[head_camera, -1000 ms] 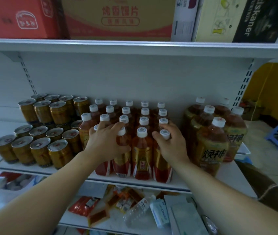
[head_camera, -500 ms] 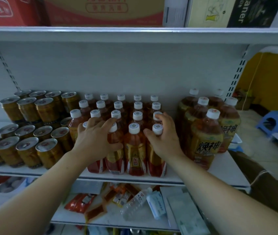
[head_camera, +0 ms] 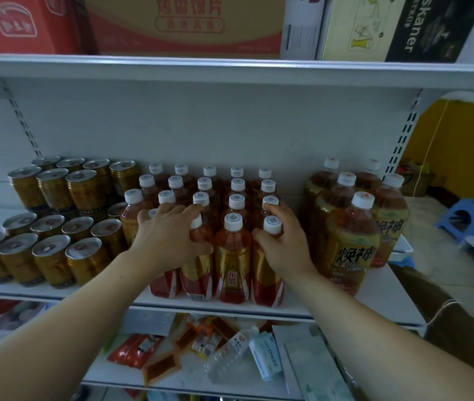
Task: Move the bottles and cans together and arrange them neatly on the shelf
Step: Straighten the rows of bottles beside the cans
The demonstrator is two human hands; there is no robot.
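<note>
**Hands square the front row**

The left hand [head_camera: 169, 238] and right hand [head_camera: 283, 246], apart, each clamp an end of the front bottles [head_camera: 232, 256] on the shelf [head_camera: 386, 290], likely to press the block together. Just beside it at nine o'clock stand the cans [head_camera: 53, 256]. The big bottles [head_camera: 351, 244] stand near at three, with boxes [head_camera: 189, 24] overhead at twelve.
</note>
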